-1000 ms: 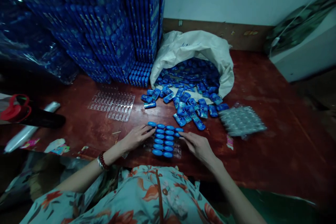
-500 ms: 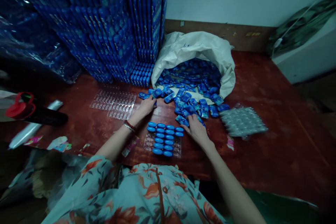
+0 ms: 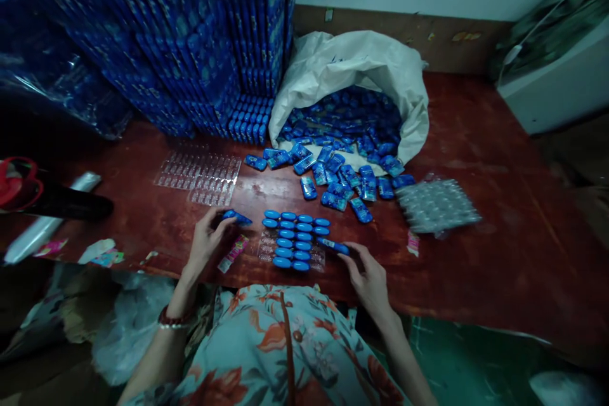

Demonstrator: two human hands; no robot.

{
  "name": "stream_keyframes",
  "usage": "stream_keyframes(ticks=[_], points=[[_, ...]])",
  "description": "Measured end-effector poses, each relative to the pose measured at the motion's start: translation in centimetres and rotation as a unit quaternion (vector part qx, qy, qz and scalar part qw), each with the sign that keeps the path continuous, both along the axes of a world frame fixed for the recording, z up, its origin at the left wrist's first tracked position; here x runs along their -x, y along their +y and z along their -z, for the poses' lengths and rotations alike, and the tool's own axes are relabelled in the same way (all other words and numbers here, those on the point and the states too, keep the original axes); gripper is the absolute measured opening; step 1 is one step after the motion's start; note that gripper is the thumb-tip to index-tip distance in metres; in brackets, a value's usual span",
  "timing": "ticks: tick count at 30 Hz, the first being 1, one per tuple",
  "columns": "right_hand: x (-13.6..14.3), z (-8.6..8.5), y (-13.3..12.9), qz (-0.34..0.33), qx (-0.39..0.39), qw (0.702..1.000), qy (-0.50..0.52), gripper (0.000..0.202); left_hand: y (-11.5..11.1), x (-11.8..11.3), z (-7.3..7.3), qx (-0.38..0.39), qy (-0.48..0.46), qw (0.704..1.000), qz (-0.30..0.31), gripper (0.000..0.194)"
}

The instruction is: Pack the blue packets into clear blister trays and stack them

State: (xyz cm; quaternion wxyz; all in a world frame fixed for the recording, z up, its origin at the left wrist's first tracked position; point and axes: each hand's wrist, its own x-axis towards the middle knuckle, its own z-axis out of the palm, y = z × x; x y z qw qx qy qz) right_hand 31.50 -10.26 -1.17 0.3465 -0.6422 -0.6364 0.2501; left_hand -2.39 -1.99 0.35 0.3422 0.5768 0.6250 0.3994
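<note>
My left hand (image 3: pixel 208 236) is closed on a small blue pack (image 3: pixel 236 217) left of a clear plastic blister tray (image 3: pixel 267 247). My right hand (image 3: pixel 367 274) grips another small blue pack (image 3: pixel 334 245) by its end, at the tray's right edge. Glossy blue oval-ended pieces (image 3: pixel 294 234) stand in rows in the tray, filling its middle columns and reaching out to both sides at the far rows. Bare moulded cavities show at the near left and right. Beyond the tray lie several loose blue packs (image 3: pixel 333 201).
A white woven sack (image 3: pixel 352 54) full of blue packs opens toward me. Tall stacks of filled blue trays (image 3: pixel 185 44) rise at the back left. Clear trays (image 3: pixel 200 172) lie left, more stacked trays (image 3: pixel 440 206) right. A black bottle (image 3: pixel 66 202) with a red lid lies far left.
Both hands have drawn back from the loose pile toward me, each bringing a blue pack to one side of the tray. The view has shifted slightly.
</note>
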Motion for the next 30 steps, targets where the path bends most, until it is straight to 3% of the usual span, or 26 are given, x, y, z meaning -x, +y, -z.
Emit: stream_keyframes(ticks=[3,5,8,11,18,30], points=[[0.6,-0.1,1.3,-0.104,-0.057,0.99,-0.079,0.023,-2.9,-1.5,0.0,-0.009,-0.01,1.0,0.007,0.021],[0.6,-0.6,2.1,-0.175,-0.063,0.968,-0.17,0.029,-4.0,-2.8,0.3,-0.04,0.007,0.999,0.028,0.015],[0.5,-2.0,3.1,-0.247,-0.062,0.921,-0.296,0.035,-4.4,-4.3,1.1,-0.108,0.048,0.99,0.071,0.016],[0.7,-3.4,3.9,-0.297,-0.061,0.888,-0.347,0.034,-4.0,-4.5,1.7,-0.147,0.105,0.973,0.147,0.027],[1.4,-4.8,4.8,-0.369,-0.042,0.849,-0.376,0.027,-2.4,-3.0,1.2,-0.136,0.216,0.915,0.314,0.043],[2.0,-5.7,5.8,-0.389,0.008,0.849,-0.358,0.026,-2.2,-2.8,2.0,-0.139,0.216,0.911,0.323,0.04]])
